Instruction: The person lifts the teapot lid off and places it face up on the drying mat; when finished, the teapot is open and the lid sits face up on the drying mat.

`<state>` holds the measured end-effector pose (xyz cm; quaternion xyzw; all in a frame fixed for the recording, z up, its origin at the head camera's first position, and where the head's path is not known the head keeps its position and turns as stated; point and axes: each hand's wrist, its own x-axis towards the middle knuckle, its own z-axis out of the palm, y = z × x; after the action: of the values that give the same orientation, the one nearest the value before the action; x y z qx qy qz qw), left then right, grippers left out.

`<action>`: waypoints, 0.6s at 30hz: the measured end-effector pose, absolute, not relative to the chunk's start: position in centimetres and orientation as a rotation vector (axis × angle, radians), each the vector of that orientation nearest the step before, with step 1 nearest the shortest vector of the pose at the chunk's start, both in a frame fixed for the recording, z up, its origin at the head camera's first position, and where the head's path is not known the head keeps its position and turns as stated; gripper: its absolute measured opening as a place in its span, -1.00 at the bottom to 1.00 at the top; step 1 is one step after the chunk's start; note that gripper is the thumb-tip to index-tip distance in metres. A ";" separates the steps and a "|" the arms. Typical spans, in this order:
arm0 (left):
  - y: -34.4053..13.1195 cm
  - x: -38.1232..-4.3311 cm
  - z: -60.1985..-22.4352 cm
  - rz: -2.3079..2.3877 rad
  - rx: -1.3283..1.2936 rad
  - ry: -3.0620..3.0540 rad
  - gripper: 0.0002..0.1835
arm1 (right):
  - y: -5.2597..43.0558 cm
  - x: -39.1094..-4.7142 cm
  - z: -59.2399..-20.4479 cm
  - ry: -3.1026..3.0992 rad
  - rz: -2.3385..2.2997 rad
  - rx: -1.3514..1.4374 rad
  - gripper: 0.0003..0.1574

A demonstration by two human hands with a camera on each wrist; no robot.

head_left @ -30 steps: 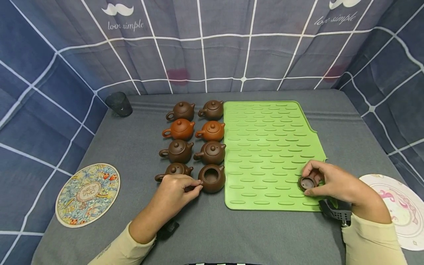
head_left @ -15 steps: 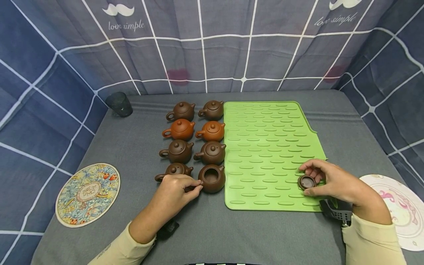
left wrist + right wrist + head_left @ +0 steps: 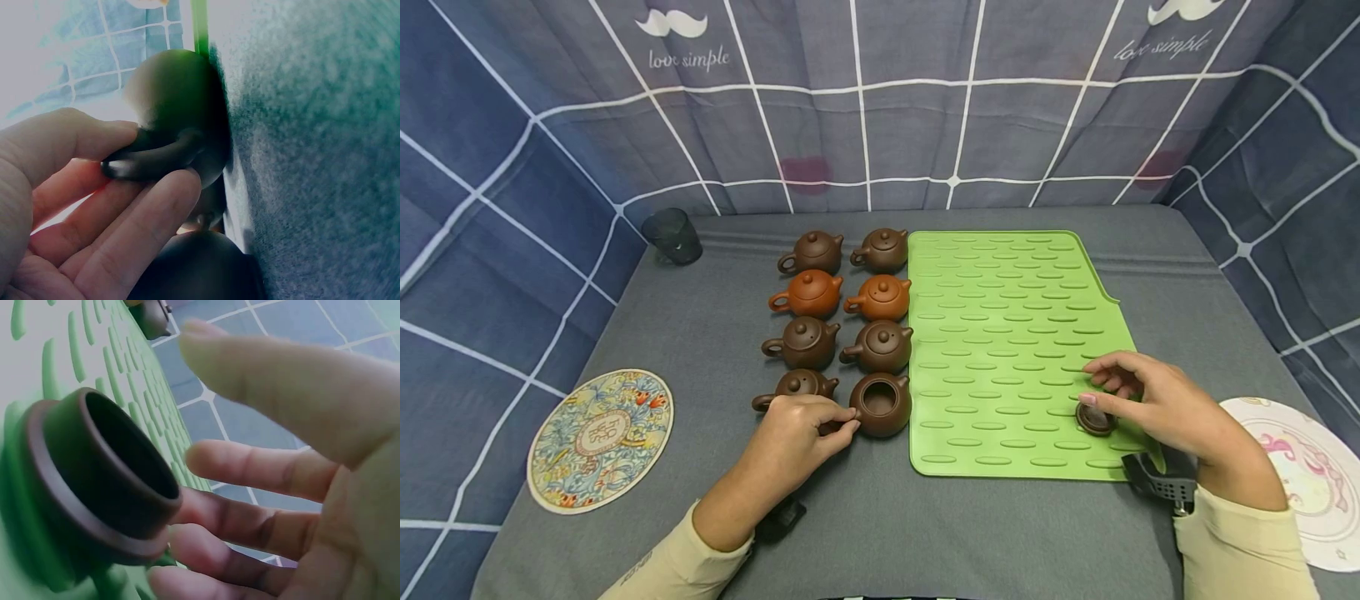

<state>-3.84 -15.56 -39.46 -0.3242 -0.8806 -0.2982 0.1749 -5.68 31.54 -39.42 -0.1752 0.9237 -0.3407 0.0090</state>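
Lid point(image 3: 1097, 419) lies hollow side up on the near right part of the green mat point(image 3: 1000, 358); hard to tell if it tilts. Its teapot point(image 3: 882, 410), lidless, stands at the near end of the right-hand column, just beside the mat's left edge. Left hand point(image 3: 808, 429) pinches that pot's handle point(image 3: 156, 162) between thumb and fingers. Right hand point(image 3: 1165, 408) is beside the lid, thumb clear, fingers loosely bent, gripping nothing; light fingertip contact can't be ruled out. So: one lid off and down, seven other teapots point(image 3: 806, 293) lidded. Gray tablecloth point(image 3: 925, 533) underneath; patterned round placemat point(image 3: 600, 442) left, pink-and-white plate point(image 3: 1311, 492) right, dark cup point(image 3: 672, 236) back left. Blue-gray grid curtains point(image 3: 910, 125) on three sides, "love simple" printed at the back.
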 end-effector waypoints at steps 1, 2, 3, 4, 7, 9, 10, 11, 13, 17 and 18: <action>-15.6 -3.8 -39.4 -0.844 -0.919 -2.499 -0.82 | 31.4 -5.7 -39.4 2.896 -1.061 -0.526 -0.62; -15.6 -3.8 -39.4 -0.843 -0.920 -2.502 -0.82 | 31.4 -5.6 -39.4 2.911 -1.050 -0.508 -0.63; -15.6 -3.8 -39.3 -0.841 -0.922 -2.507 -0.82 | 31.3 -5.6 -39.4 2.923 -1.042 -0.489 -0.64; -15.5 -3.8 -39.3 -0.842 -0.923 -2.509 -0.83 | 31.2 -5.6 -39.3 2.936 -1.026 -0.476 -0.64; -15.5 -3.8 -39.2 -0.844 -0.928 -2.512 -0.83 | 30.8 -5.8 -39.1 2.989 -0.947 -0.470 -0.62; -15.5 -3.9 -39.2 -0.854 -0.930 -2.508 -0.83 | 30.4 -6.1 -38.7 3.024 -0.899 -0.507 -0.62; -15.5 -3.9 -39.1 -0.858 -0.929 -2.504 -0.83 | 30.0 -6.3 -38.5 3.040 -0.878 -0.540 -0.63; -15.5 -3.8 -39.1 -0.862 -0.928 -2.502 -0.83 | 29.6 -6.5 -38.3 3.056 -0.865 -0.576 -0.64; -15.4 -3.8 -39.1 -0.870 -0.928 -2.496 -0.83 | 28.7 -6.9 -37.9 3.065 -0.865 -0.659 -0.67; -15.4 -3.6 -39.0 -0.864 -0.917 -2.516 -0.83 | 26.4 -8.0 -37.1 3.021 -0.881 -0.818 -0.72; -15.4 -3.6 -39.0 -0.852 -0.912 -2.524 -0.83 | 25.8 -8.3 -36.9 3.001 -0.881 -0.848 -0.72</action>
<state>-3.56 -15.42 -39.02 -0.3197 -0.8845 -0.2987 0.1620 -8.29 25.77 -36.90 -0.2614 0.9250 -0.2714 -0.0494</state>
